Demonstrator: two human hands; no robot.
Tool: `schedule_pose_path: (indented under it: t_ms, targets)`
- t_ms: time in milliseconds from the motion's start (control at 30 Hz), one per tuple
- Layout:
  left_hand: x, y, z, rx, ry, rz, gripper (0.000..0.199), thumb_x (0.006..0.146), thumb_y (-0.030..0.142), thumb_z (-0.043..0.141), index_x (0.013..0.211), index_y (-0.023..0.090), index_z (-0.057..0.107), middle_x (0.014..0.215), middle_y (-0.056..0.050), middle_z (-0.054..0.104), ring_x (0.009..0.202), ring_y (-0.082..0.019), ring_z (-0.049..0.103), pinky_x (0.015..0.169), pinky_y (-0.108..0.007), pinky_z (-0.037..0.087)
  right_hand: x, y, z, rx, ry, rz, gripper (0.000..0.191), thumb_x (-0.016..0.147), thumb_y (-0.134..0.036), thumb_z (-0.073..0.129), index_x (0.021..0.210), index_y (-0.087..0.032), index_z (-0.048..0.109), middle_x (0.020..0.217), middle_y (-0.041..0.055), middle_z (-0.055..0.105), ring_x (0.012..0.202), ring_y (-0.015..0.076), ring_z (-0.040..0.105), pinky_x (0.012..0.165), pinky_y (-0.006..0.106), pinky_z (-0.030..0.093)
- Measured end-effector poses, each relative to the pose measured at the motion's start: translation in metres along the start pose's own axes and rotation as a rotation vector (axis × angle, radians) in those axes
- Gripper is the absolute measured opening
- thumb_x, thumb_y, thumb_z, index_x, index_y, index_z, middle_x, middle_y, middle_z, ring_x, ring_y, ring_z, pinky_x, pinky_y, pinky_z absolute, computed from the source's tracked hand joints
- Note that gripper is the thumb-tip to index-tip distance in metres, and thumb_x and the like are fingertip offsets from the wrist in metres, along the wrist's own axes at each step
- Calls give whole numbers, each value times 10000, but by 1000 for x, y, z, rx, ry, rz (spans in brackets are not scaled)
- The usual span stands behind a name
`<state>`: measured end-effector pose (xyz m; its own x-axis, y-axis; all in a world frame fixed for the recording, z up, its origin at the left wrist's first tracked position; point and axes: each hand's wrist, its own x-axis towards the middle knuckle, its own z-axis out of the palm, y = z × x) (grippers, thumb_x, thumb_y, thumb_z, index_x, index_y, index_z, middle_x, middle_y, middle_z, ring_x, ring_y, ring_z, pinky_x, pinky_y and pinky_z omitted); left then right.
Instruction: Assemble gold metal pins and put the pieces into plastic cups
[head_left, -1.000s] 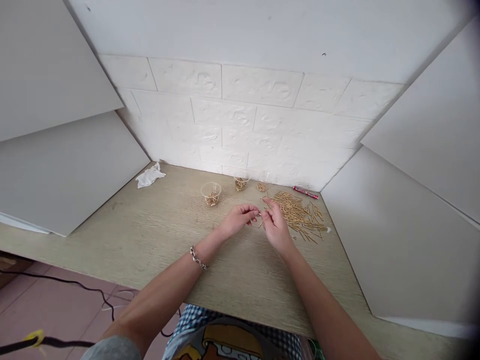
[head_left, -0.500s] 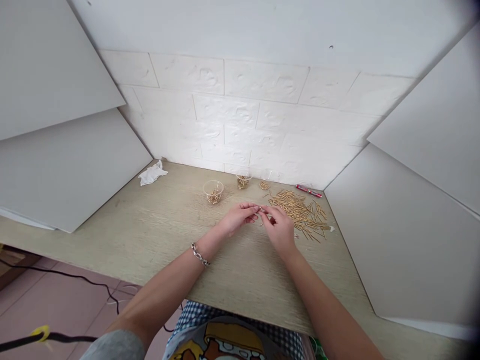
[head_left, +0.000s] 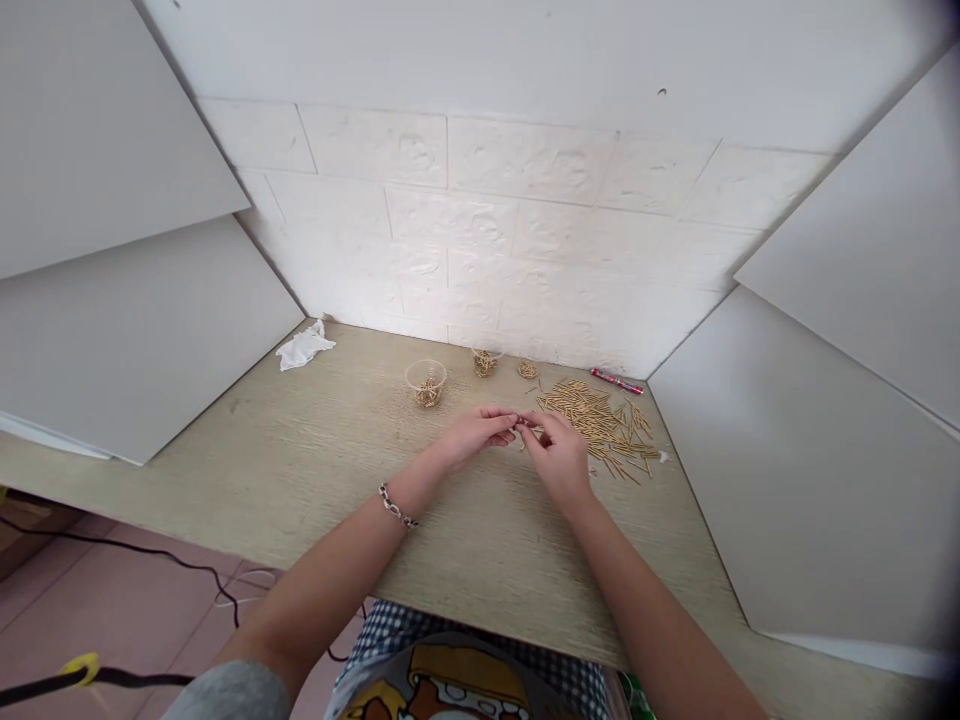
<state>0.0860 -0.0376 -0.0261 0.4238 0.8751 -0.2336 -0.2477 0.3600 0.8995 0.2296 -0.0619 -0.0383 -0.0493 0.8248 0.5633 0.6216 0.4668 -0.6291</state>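
Observation:
My left hand (head_left: 478, 437) and my right hand (head_left: 556, 455) meet fingertip to fingertip above the table. Both are closed in a pinch around something tiny, too small to name. A pile of thin gold-coloured sticks (head_left: 589, 415) lies just beyond and to the right of my right hand. Behind my left hand stands a clear round cup (head_left: 427, 384) with small gold pieces in it. Two more clear containers of gold pieces, a middle one (head_left: 485, 363) and a right one (head_left: 528, 370), stand near the wall.
A red tube (head_left: 617, 381) lies at the back right by the wall. Crumpled white tissue (head_left: 305, 346) rests at the back left of the wooden table (head_left: 300, 480). Grey-white panels (head_left: 142, 340) flank both sides. A black cable (head_left: 120, 545) runs over the floor.

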Motion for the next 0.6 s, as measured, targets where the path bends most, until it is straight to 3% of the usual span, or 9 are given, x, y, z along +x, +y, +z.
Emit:
schedule_pose_path:
  t_ms: [267, 600]
  targets:
    - [1, -1, -2, 17, -24, 7, 232, 637, 289, 678, 792, 118, 652, 693, -19, 621, 581, -55, 511, 614, -200, 401, -1, -1, 0, 41, -20, 11, 193, 783, -306, 496, 845, -199, 644, 789, 38, 609, 547, 113, 489, 518, 249, 410]
    - [1, -1, -1, -71, -67, -1, 203, 641, 229, 689, 793, 104, 638, 760, -39, 641, 698, -86, 573, 709, -217, 430, 0, -1, 0, 39, 10, 29, 136, 752, -264, 517, 825, -182, 598, 790, 27, 593, 491, 88, 441, 504, 237, 400]
